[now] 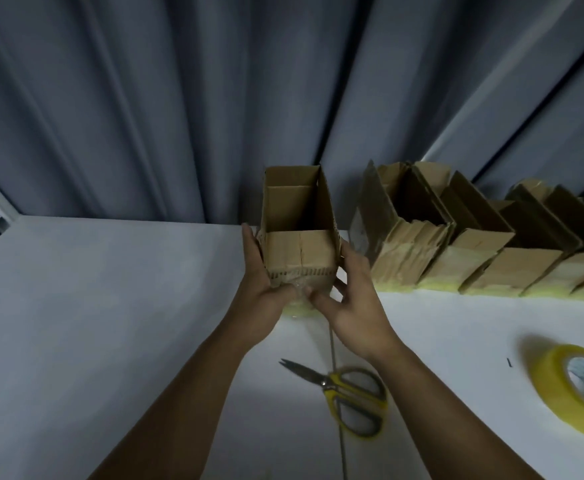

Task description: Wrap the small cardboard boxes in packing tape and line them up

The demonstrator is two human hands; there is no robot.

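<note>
An open-topped small cardboard box (299, 249) stands upright at the middle of the white table (110, 306), with tape along its bottom edge. My left hand (261, 289) holds its left side, thumb pressing the taped lower front. My right hand (347, 296) holds the right side, thumb meeting the left one at the bottom front. To its right runs a row of several taped open boxes (474, 258), leaning against each other. A roll of yellowish packing tape (567, 386) lies at the right edge.
Yellow-handled scissors (346, 389) lie shut on the table in front of me, between my forearms. Grey curtains (214, 98) hang right behind the table's far edge. A seam runs down the tabletop below the box.
</note>
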